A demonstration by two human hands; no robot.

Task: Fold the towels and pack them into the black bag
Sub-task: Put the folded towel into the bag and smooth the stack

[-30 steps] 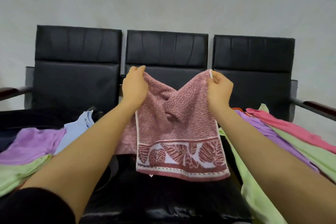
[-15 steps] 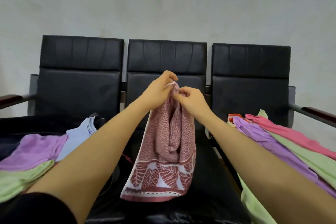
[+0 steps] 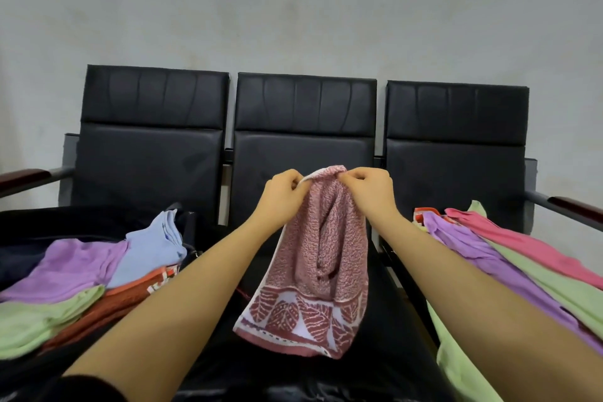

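Note:
A dusty-red towel [image 3: 321,258] with a white leaf-pattern border hangs folded in half lengthwise over the middle chair seat. My left hand [image 3: 283,196] and my right hand [image 3: 370,188] pinch its top corners close together, a hand's width apart. On the left seat lies the black bag [image 3: 62,223], with folded towels on it: purple [image 3: 70,268], light blue [image 3: 153,248], light green [image 3: 42,316] and orange-red [image 3: 107,307]. Unfolded towels lie in a heap on the right seat: pink [image 3: 528,248], purple [image 3: 483,258] and light green [image 3: 561,290].
Three black padded chairs [image 3: 305,114] stand joined in a row against a grey wall. Wood-topped armrests stick out at the far left [image 3: 23,178] and far right [image 3: 574,206]. Shiny black material [image 3: 293,388] covers the near edge of the middle seat.
A second ago my hands held the towel spread wide. They have come together, folding it in half, and the towel now hangs narrow. The view has tilted slightly.

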